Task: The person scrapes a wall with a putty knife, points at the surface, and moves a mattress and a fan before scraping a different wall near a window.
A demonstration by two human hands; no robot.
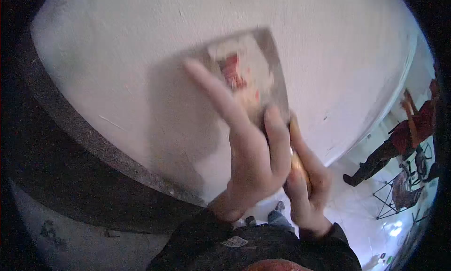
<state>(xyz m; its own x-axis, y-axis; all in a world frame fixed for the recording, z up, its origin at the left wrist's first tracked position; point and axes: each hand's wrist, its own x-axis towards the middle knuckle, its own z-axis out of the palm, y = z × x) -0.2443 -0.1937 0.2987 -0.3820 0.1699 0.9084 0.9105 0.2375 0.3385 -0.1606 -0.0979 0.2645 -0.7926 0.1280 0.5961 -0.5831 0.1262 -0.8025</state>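
Observation:
A wide putty knife (pixel 256 69) lies with its blade close against a pale wall (pixel 329 50). Red lettering and whitish smears show on the metal. My right hand (pixel 307 189) is wrapped round its yellowish handle. Higher up, my left hand (pixel 253 153) grips the knife where blade and handle meet. Its thumb presses on the blade's base, while the index finger stretches along the blade's left side. Part of the handle is hidden behind my fingers.
A dark band (pixel 108 149) borders the wall at the left. At the far right another person (pixel 406 135) in a dark red top is near a folding chair (pixel 404 189). My shoes (pixel 279 207) show below on the light floor (pixel 345 214).

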